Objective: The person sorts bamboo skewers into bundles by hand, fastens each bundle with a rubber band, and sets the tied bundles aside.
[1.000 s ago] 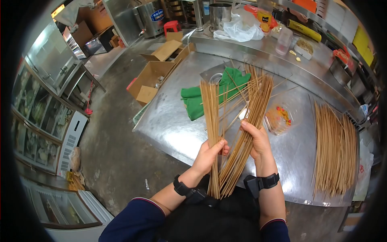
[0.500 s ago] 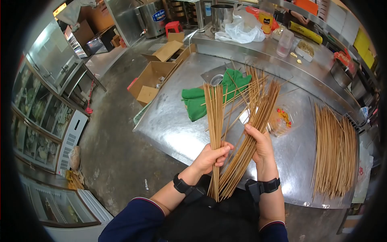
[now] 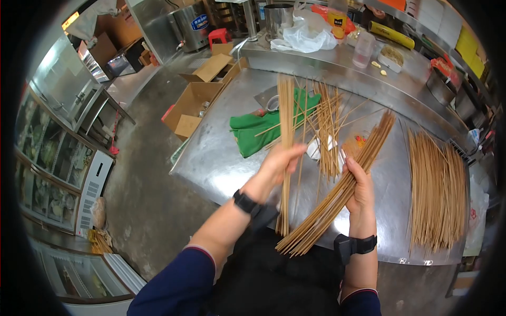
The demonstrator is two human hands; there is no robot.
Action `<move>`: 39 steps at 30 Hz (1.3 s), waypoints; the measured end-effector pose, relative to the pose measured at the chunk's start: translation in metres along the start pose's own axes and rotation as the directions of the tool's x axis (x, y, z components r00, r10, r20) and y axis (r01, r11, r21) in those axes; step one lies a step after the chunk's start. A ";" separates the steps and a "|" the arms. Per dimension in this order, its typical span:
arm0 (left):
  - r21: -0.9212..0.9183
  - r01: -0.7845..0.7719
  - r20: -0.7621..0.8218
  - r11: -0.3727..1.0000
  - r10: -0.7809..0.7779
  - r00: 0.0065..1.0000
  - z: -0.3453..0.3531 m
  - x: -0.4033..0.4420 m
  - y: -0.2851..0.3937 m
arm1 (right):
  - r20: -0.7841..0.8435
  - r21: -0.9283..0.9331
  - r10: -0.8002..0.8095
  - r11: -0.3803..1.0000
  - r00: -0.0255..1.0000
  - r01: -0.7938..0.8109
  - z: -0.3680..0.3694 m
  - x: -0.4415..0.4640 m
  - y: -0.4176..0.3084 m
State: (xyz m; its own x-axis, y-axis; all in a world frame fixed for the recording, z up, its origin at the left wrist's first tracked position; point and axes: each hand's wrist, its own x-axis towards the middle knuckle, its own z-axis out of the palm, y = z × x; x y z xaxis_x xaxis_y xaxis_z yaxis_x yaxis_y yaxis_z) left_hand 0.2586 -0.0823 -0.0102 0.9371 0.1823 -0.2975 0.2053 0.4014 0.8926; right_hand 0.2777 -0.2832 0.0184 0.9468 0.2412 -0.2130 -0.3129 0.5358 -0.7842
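My left hand (image 3: pixel 282 163) is closed round a narrow bundle of thin wooden skewers, the left bundle (image 3: pixel 285 113), held nearly upright and blurred at the top. A thicker bundle of skewers, the right bundle (image 3: pixel 337 208), slants up to the right in my right hand (image 3: pixel 361 187), whose thumb lies across it. Between and beyond the hands, loose skewers (image 3: pixel 329 124) lie crossed on the steel table. Some of them rest over a green cloth (image 3: pixel 247 134). Behind the right bundle, a clear container (image 3: pixel 354 143) with red and yellow bits is partly hidden.
A wide pile of skewers (image 3: pixel 435 189) lies on the right of the steel table (image 3: pixel 205 158). Open cardboard boxes (image 3: pixel 192 108) stand past its left edge. The raised back shelf (image 3: pixel 316 60) bears a white plastic bag (image 3: pixel 311 39), a bottle (image 3: pixel 337 21) and a pot (image 3: pixel 278 21).
The two bundles have moved apart. My left hand has risen with its bundle, and my right hand has shifted right with the thicker one, which leans more. Loose skewers now show between them.
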 end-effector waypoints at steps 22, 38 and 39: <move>-0.143 0.175 0.263 0.974 -0.133 0.956 -0.003 -0.081 -0.039 | 0.308 -0.110 0.066 0.993 0.949 -0.033 0.046 -0.013 0.038; -0.209 0.073 0.264 0.975 -0.016 0.964 0.002 -0.083 -0.043 | 0.373 0.002 0.255 0.961 0.892 -0.276 0.024 -0.002 0.051; -0.239 0.091 0.218 0.967 -0.038 0.975 0.003 -0.083 -0.043 | 0.375 0.005 0.252 0.962 0.892 -0.274 0.023 0.000 0.053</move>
State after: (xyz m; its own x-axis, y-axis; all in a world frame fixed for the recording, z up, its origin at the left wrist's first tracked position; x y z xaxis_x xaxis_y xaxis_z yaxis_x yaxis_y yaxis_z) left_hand 0.1727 -0.1171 -0.0229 0.9677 -0.0333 -0.2498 0.2162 0.6191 0.7550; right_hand 0.2591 -0.2363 -0.0094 0.7375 0.6537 -0.1696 -0.5609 0.4531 -0.6929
